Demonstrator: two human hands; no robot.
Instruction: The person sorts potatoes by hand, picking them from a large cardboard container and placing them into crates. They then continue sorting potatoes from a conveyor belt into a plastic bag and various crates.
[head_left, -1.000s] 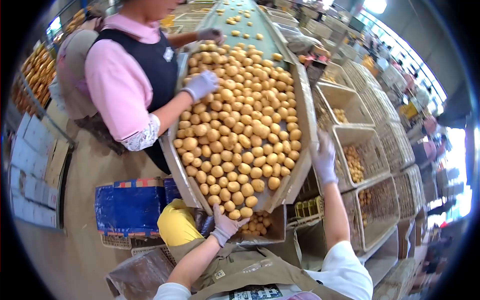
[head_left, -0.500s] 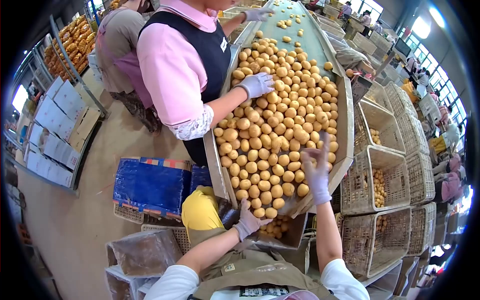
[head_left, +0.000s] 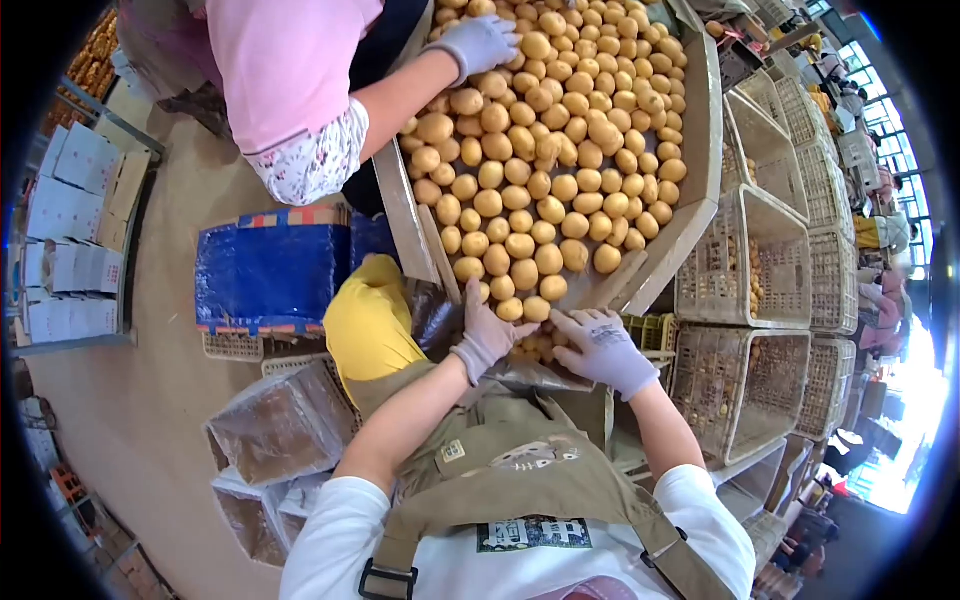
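Note:
Many round yellow-brown potatoes [head_left: 520, 246] cover the sorting table [head_left: 700, 165] and narrow to its front outlet. At the left side of this outlet is my left hand [head_left: 486, 335], in a light glove, fingers apart and touching the lowest potatoes. My right hand [head_left: 603, 350], also gloved, lies just right of the outlet with its fingers spread and nothing visible in it. Below the outlet, more potatoes are partly hidden between my hands. A co-worker's gloved hand [head_left: 478, 46] rests on the potatoes at the upper left.
Stacked plastic crates [head_left: 745, 250], some holding potatoes, stand along the right. A blue-covered box [head_left: 270, 273] is at the left, above plastic-lined boxes [head_left: 275, 425]. The co-worker in a pink sleeve [head_left: 285, 75] stands at the upper left.
My right hand has come down from over the potatoes to the outlet, beside my left hand. The view has tilted downward, showing more of my apron.

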